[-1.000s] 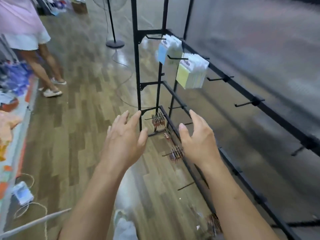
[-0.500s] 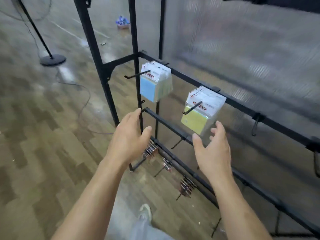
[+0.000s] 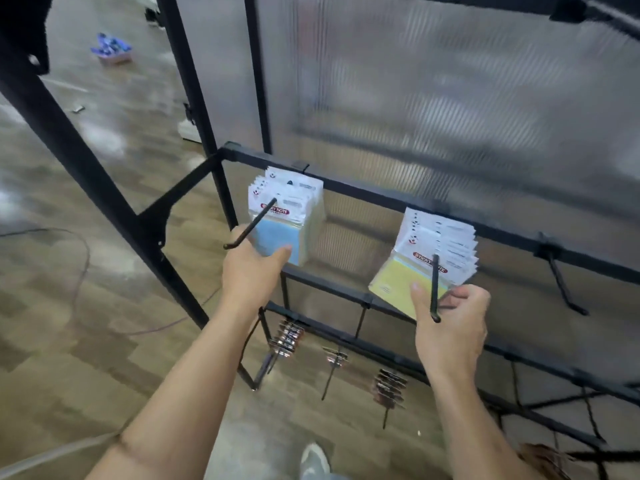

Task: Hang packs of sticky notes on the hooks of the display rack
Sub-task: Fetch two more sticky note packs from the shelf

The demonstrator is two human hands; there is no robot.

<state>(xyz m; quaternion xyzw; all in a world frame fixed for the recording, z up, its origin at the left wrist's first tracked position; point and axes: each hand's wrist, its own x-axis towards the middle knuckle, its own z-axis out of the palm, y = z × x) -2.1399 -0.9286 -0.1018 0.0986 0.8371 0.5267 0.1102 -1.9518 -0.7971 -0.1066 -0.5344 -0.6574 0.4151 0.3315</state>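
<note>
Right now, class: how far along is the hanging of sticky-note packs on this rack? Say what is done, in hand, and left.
Done: blue packs hang on the first hook, yellow packs on the second hook. In hand: the left hand grips the blue packs' lower edge, and the right hand pinches the yellow ones. Left: the bare hook further right holds nothing.
</note>
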